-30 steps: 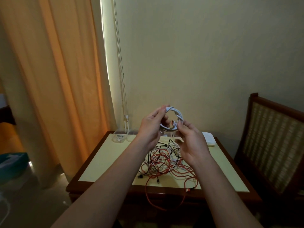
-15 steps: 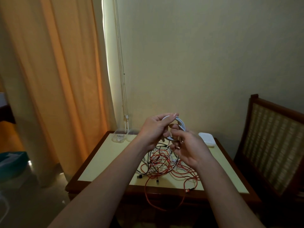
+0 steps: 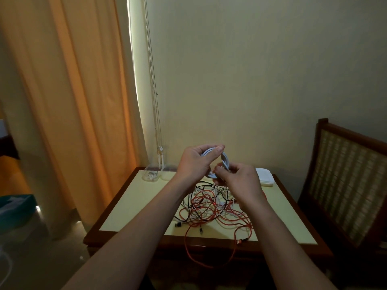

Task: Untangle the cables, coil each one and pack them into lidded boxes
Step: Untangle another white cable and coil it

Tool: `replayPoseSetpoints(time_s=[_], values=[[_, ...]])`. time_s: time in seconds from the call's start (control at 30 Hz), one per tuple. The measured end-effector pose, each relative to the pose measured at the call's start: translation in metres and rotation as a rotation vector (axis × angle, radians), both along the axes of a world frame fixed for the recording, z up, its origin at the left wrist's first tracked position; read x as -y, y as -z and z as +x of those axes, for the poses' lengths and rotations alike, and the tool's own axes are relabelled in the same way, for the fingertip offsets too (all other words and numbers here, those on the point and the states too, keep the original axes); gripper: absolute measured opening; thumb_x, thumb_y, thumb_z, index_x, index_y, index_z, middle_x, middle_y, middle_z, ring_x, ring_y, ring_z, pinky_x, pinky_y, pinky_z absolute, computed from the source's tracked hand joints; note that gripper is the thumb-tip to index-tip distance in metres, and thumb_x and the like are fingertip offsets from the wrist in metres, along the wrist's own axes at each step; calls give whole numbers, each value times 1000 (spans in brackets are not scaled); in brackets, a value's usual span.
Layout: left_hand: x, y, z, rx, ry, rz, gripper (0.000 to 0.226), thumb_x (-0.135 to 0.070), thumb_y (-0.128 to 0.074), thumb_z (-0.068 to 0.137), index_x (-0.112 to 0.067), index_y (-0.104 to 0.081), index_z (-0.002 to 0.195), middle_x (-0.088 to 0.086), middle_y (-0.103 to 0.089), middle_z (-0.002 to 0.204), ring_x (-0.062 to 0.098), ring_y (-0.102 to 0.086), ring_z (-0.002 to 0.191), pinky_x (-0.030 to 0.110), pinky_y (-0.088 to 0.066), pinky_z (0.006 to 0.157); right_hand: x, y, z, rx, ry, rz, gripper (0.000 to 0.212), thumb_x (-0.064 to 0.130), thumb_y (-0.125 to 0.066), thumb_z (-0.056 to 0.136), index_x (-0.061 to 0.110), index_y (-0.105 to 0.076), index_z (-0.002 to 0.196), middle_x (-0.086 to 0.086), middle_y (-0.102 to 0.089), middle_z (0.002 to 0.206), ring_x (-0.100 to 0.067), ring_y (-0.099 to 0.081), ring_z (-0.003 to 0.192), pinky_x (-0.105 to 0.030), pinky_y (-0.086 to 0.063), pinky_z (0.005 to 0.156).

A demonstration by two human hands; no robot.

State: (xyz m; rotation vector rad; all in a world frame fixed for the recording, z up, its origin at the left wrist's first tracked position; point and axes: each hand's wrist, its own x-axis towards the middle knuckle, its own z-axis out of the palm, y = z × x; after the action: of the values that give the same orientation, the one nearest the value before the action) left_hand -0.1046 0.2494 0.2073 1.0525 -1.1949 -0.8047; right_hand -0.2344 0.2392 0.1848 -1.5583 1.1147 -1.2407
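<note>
A coiled white cable (image 3: 224, 162) hangs in the air above the table. My left hand (image 3: 195, 163) grips the coil's top between thumb and fingers. My right hand (image 3: 238, 181) pinches the coil's lower right side, fingers curled. Under both hands a tangle of red, black and white cables (image 3: 211, 208) lies on the yellow tabletop (image 3: 134, 206); one red loop (image 3: 201, 262) droops over the front edge. A clear box (image 3: 151, 174) with a coiled white cable inside stands at the back left. White lids (image 3: 265, 176) lie at the back right.
A second clear box (image 3: 168, 173) stands beside the first one. The wooden table rim (image 3: 209, 244) frames the top. A cane-backed chair (image 3: 347, 181) is close on the right. An orange curtain (image 3: 69, 101) with pull cords (image 3: 156, 122) hangs at the left.
The white coil and both hands have come lower, closer to the tangle. My right hand has closed round the coil's lower side, and the coil has turned more edge-on.
</note>
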Motion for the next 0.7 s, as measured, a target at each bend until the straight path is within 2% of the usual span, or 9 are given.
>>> replayPoseSetpoints(time_s=[0.1,0.17,0.3,0.37,0.43,0.47,0.53,0.6,0.7], values=[[1,-2,2,7,9,10,26,-26,-72,91,-8,-75,109,-9,-53,54,12,-32,43,17,-30,40,-5,-7,-8,3,-95,-2,2,12,-71,93,12,-72,91,-9,-78,85,-22,-76,74,-30,-60,73],[0,-4,4,-10,29,25,27,-24,-69,93,-5,-73,111,-11,-49,47,9,-36,38,17,-30,38,-8,-8,-12,-52,-141,-55,6,14,-70,94,18,-72,91,-5,-78,85,-18,-76,75,-28,-59,75],[1,-6,3,-159,76,78,25,-19,-65,95,-3,-70,114,-11,-41,41,6,-42,35,16,-33,38,-8,-5,-16,-87,-158,-130,6,18,-69,95,17,-73,99,-3,-78,85,-18,-75,77,-31,-58,78],[5,-2,2,-150,-9,84,29,-26,-70,92,-5,-72,112,-11,-41,45,10,-42,41,17,-32,39,-5,-5,-13,-1,-120,-95,22,15,-73,92,21,-69,113,-2,-78,85,-19,-76,75,-33,-59,78],[6,1,3,-137,-36,68,29,-27,-71,92,-6,-72,110,-2,-48,56,14,-49,51,19,-37,43,-1,-5,-11,121,-66,-35,43,12,-76,88,29,-60,125,-1,-79,85,-20,-76,74,-35,-60,78],[6,0,4,-153,5,64,28,-24,-71,92,-4,-70,112,1,-55,63,16,-55,57,20,-44,48,2,-5,-11,164,-34,-21,44,11,-77,88,26,-60,125,-2,-79,85,-21,-77,73,-37,-61,77],[3,-3,8,-173,121,80,25,-15,-71,91,-3,-69,114,6,-65,79,20,-65,75,29,-59,71,7,-7,-14,228,16,-16,37,8,-78,87,19,-62,119,-4,-79,84,-24,-77,73,-40,-63,76],[0,-6,11,-132,180,93,23,-10,-72,90,-3,-71,111,8,-71,90,22,-69,87,34,-59,88,12,-9,-18,267,36,-18,32,7,-78,86,17,-63,112,-5,-79,84,-27,-77,73,-43,-63,78],[1,-5,13,-106,117,88,19,-10,-73,88,-3,-74,106,11,-74,90,19,-70,80,28,-60,80,16,-13,-20,267,20,-28,33,5,-78,86,12,-65,115,-5,-79,85,-27,-76,72,-42,-63,78]])
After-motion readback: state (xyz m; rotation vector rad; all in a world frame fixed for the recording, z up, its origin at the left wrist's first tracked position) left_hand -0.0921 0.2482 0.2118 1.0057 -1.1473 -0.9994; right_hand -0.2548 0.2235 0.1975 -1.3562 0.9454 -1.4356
